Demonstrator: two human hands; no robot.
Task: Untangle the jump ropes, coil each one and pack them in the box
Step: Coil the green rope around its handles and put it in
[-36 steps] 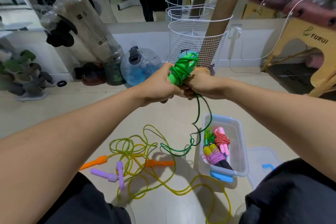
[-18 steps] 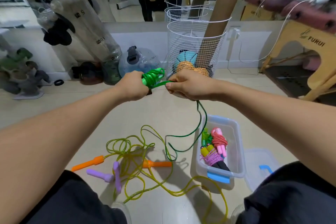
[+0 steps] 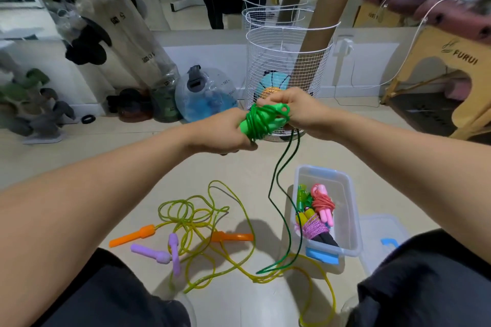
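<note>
The green jump rope (image 3: 263,121) sits between our two hands at chest height above the floor, its handles bundled with cord wound round them and the long axis tilting up from lower left to upper right. Going left to right: on the floor lie the orange handles (image 3: 132,237) and purple handles (image 3: 159,253) amid the loose yellow-green cords (image 3: 196,220), still tangled. Our left hand (image 3: 220,134) forms one grip, fingers curled round the lower end of the green bundle. Our right hand (image 3: 292,109) forms the other grip, fingers pressed together and pinching at the upper end by the handle's loop; which strand it pinches we cannot tell. From there a tail of green cord (image 3: 276,186) hangs down to the floor just beside the clear plastic box (image 3: 350,207), which already holds coiled ropes. We judge the next wrap must take up that tail, nearer the right hand.
</note>
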